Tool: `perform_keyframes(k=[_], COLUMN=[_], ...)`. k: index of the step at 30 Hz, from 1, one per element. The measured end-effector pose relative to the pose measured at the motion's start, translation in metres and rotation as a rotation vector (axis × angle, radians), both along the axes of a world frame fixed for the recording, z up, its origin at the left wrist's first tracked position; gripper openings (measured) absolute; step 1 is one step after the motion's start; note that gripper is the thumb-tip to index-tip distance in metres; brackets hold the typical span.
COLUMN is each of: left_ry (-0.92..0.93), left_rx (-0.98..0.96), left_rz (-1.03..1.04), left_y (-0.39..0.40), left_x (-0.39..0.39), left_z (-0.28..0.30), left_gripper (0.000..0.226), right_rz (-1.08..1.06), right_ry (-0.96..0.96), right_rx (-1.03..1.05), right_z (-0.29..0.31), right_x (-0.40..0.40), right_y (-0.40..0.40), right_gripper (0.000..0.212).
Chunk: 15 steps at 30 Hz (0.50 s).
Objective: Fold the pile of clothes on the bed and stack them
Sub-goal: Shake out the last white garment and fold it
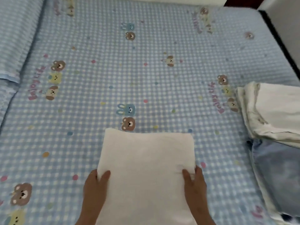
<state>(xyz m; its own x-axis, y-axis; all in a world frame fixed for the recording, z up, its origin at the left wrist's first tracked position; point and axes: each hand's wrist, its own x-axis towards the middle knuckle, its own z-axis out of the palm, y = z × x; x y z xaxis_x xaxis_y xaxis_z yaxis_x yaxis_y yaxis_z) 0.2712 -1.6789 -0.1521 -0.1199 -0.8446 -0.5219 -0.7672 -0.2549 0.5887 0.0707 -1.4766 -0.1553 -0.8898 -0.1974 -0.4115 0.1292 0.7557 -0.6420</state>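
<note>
Soft white rect. towel (146, 168), both hands

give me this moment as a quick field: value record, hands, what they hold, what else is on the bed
left hand: left hand grips the left edge of the folded white cloth, thumb on top
right hand: right hand grips its right edge
surface: blue checked bedsheet with bears and rabbits
stack: folded white garments at the bed's right edge
beside stack: pale blue garment, nearer the person

Blue checked bedsheet (146, 75), bear prints; white wall (282, 12) right.
</note>
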Motion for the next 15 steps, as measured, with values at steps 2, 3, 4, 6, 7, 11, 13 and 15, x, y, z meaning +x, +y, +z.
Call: perform_keyframes(k=[2,3,4,6,7,11,13,15], left_ry=[0.067,0.087,0.113,0.181,0.209,0.268,0.282,0.278], left_rx=[-0.044,-0.057,-0.063,-0.055,-0.043,0.040,0.097,0.130], left_rz=[-0.011,-0.020,-0.036,-0.066,-0.071,-0.095,-0.079,-0.089], left_y=[0.017,0.027,0.042,0.084,0.107,0.224,0.274,0.324], left_x=[-0.045,-0.065,-0.094,-0.153,-0.181,-0.290,-0.334,-0.377], left_z=[0.024,0.035,0.047,0.065,0.071,0.078,0.075,0.071], left_gripper=[0.020,0.019,0.019,0.021,0.023,0.025,0.026,0.024], right_rz=[-0.012,-0.008,-0.010,-0.017,-0.021,-0.048,-0.050,-0.078], right_ry=[0.050,0.081,0.127,0.204,0.227,0.262,0.276,0.305], right_rx=[-0.011,-0.017,-0.030,-0.057,-0.053,0.010,0.046,0.079], right_z=[0.026,0.036,0.050,0.076,0.087,0.114,0.121,0.124], right_x=[-0.044,-0.066,-0.093,-0.146,-0.173,-0.272,-0.314,-0.354], right_y=[0.023,0.036,0.057,0.106,0.130,0.248,0.297,0.348], right_gripper=[0.033,0.031,0.030,0.028,0.025,0.019,0.025,0.029])
